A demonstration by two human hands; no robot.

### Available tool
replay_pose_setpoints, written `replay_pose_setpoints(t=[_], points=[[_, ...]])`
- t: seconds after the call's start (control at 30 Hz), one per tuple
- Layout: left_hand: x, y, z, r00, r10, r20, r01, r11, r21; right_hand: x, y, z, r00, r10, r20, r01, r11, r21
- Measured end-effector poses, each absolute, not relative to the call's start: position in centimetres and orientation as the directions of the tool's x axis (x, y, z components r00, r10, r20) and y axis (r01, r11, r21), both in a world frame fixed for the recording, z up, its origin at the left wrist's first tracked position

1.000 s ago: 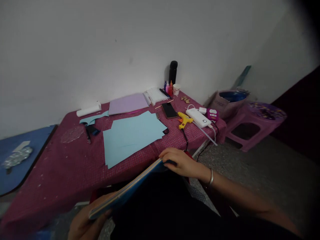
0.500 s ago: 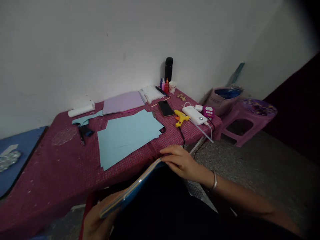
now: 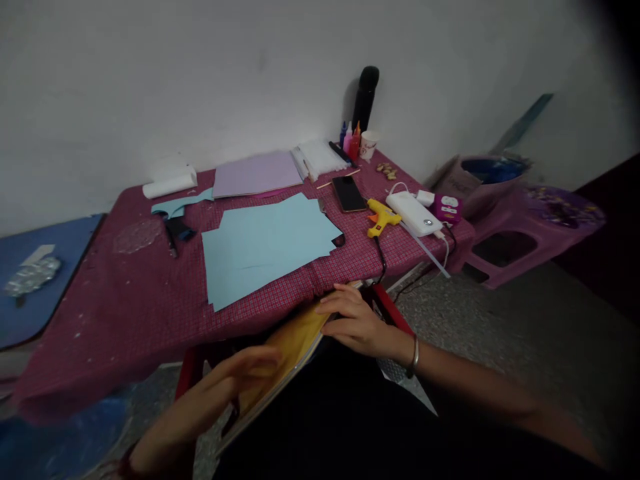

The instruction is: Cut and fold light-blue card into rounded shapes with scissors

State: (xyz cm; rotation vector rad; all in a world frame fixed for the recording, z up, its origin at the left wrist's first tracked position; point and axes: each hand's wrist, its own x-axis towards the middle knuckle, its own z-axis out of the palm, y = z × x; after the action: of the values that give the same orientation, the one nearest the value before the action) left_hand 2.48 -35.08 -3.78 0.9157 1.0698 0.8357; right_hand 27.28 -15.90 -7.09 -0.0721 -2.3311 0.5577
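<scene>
A flat, thin pad with a yellow face and pale edges (image 3: 299, 335) is held slantwise in front of the person's dark clothing, just below the near edge of a table covered in red checked cloth (image 3: 135, 300). Its upper right end is gripped by the right hand (image 3: 357, 323), with the fingers bent over the yellow face and closed on the edge. A silver-coloured bangle (image 3: 415, 357) is worn on that wrist. The left hand (image 3: 237, 373) is placed over the lower part of the yellow face; because it is blurred, it cannot be told whether its fingers are clamped on the pad or only laid against it.

On the cloth, a large light-blue paper sheet with notched corners (image 3: 265, 250) is spread nearest to the hands. Behind it, a lilac rectangular sheet (image 3: 257, 173) is laid beside a bundle of thin white sticks (image 3: 324, 159). To the right of the blue sheet, a black rectangular smartphone (image 3: 349, 193), a yellow plastic glue gun with an orange trigger (image 3: 384, 215) and a white power bank with a cable (image 3: 411, 212) are set close together. A tall black bottle (image 3: 366, 97) is stood by the wall, near a white patterned paper cup (image 3: 369, 145).
</scene>
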Motion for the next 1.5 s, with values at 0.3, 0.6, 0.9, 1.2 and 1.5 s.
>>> replay_pose_setpoints(t=[0.3, 0.6, 0.9, 1.2, 1.5], points=[[6.4, -28.9, -3.5, 0.202, 0.928, -0.314, 0.638, 0.119, 0.761, 26.9, -15.5, -8.1, -0.744, 0.122, 0.656, -0.21, 0.891, -0.403], [6.8, -29.4, -3.8, 0.154, 0.96, -0.233, 0.706, 0.058, 0.706, 26.8, -15.7, -7.5, -0.823, -0.007, 0.568, -0.257, 0.897, -0.36], [7.5, -28.5, -3.5, 0.154, 0.965, -0.212, 0.794, 0.008, 0.608, 26.9, -15.9, -6.9, -0.871, 0.051, 0.489, -0.178, 0.894, -0.412], [7.9, -27.5, -3.4, 0.172, 0.968, -0.182, 0.789, -0.024, 0.614, 26.9, -15.6, -6.6, -0.921, 0.109, 0.373, -0.082, 0.883, -0.462], [8.1, -27.2, -4.7, 0.192, 0.941, -0.278, 0.843, -0.013, 0.538, 27.3, -15.8, -6.8, -0.874, 0.172, 0.455, -0.103, 0.849, -0.518]])
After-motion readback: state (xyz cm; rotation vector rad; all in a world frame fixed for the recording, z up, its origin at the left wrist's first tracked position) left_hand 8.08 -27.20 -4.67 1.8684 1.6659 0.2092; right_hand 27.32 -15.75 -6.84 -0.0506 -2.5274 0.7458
